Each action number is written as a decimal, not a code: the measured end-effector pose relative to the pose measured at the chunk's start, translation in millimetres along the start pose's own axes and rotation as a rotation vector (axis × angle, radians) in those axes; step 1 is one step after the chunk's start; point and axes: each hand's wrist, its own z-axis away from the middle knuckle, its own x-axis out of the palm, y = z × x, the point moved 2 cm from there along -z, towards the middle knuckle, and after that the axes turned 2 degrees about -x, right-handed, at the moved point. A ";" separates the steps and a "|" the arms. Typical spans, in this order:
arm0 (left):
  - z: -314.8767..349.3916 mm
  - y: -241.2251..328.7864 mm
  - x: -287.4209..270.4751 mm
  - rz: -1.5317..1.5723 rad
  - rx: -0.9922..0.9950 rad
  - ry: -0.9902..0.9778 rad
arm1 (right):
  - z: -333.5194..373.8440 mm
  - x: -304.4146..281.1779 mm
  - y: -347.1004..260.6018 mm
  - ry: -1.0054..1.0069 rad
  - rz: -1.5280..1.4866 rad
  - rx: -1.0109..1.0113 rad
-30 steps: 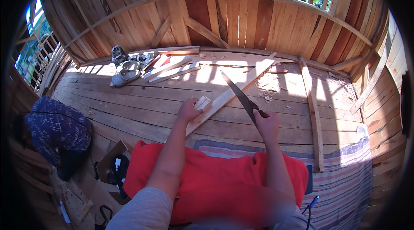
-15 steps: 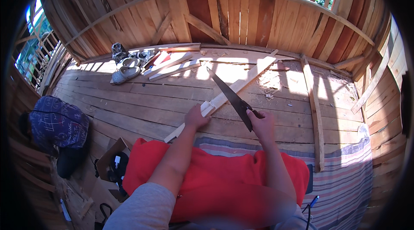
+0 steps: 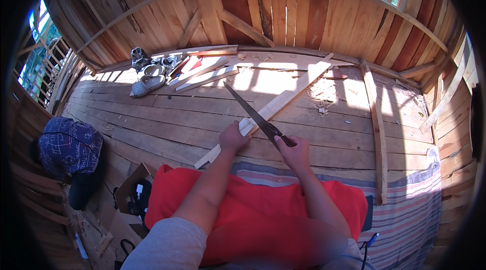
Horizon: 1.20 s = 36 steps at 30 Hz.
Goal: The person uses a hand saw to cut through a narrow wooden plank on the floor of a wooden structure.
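Observation:
A long pale wooden plank [image 3: 286, 102] lies slantwise over the floorboards, its near end toward my lap. My left hand [image 3: 234, 137] is closed round it beside a small raised wood piece [image 3: 247, 126] on the plank. In my right hand [image 3: 292, 150] is a handsaw [image 3: 250, 110], gripped by its dark handle. The blade points to the far left and crosses over the plank just beyond my left hand. Whether its teeth touch the wood I cannot tell. A red cloth [image 3: 202, 194] covers my lap.
Clogs [image 3: 148, 85] and several offcuts [image 3: 206, 78] lie by the far wall. Shavings [image 3: 322, 95] are scattered beyond the plank. A long beam [image 3: 375, 133] and a striped mat [image 3: 405, 219] are at right. At left sits a person in a patterned top [image 3: 71, 146], near a cardboard box [image 3: 121, 191].
My right hand has moved left with the handsaw, bringing its blade across the plank near my left hand. The left hand keeps its hold on the plank.

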 end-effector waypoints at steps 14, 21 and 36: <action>-14.1 -6.7 -26.7 0.088 0.046 -0.047 | -3.8 -2.1 -3.6 -0.036 -0.007 -0.035; -20.0 -29.8 -16.6 -0.033 0.129 0.048 | -2.9 11.1 -5.4 -0.026 -0.069 -0.041; -32.2 -24.4 -16.7 -0.035 -0.079 -0.104 | -4.5 19.0 -1.1 -0.053 -0.078 0.035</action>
